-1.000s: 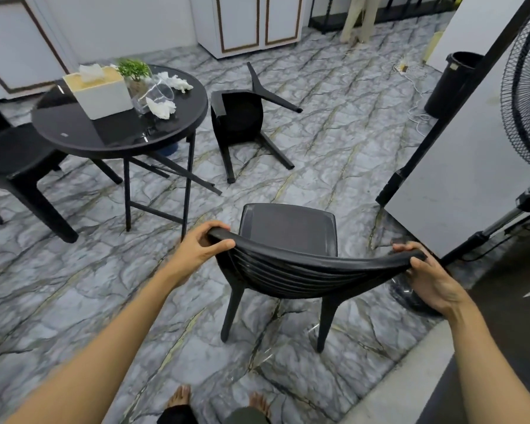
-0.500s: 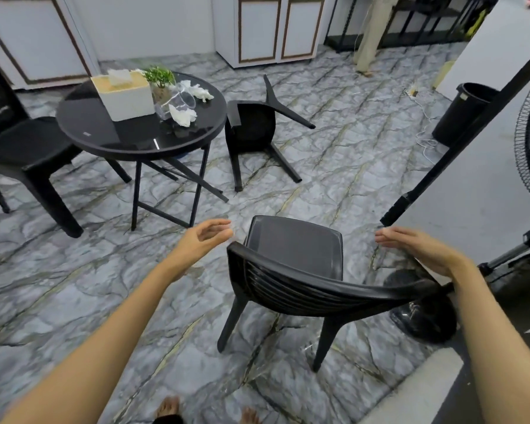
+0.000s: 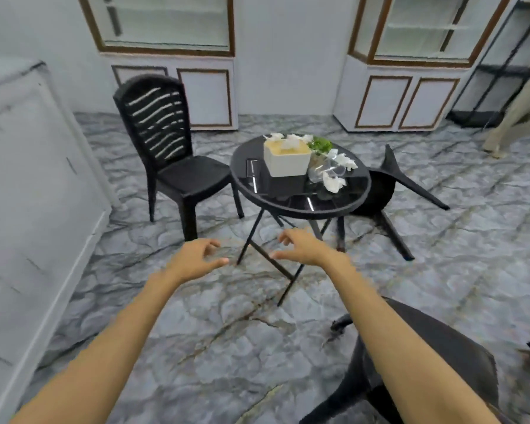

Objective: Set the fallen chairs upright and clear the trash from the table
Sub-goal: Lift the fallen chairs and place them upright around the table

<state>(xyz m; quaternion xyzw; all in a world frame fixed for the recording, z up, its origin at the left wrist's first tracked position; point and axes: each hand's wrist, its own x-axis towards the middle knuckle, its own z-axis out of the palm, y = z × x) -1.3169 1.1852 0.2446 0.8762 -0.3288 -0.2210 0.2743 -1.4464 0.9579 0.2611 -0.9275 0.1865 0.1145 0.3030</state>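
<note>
**Ann:** Where are the hands?

**Ben:** Both are up in the air, in front of the round black surface. The left hand has loose, bent fingers and holds nothing. The right hand is the same, fingers a bit curled, nothing in it. The two hands are near each other but do not touch.

**Ann:** Is a chair lying down?

**Ben:** Yes. The fallen chair lies tipped over on the floor, just behind the surface on the right. Its legs stick out to the right and toward us.

**Ann:** And the other chairs?

**Ben:** The upright chair stands on the left, just beside the surface. The near chair is at the bottom right, under the right arm. It is blurry and partly cut off.

**Ann:** What trash is there?

**Ben:** White paper bits lie crumpled on the right part of the surface, and more sit at the back edge. A clear cup lies among them. I cannot tell how many cups there are.

**Ann:** Anything else up there?

**Ben:** A white box with a tissue poking out sits in the middle. A green plant is just behind it, to the right.

**Ann:** And behind it all?

**Ben:** White cupboards with brown trim, along the wall.
</note>
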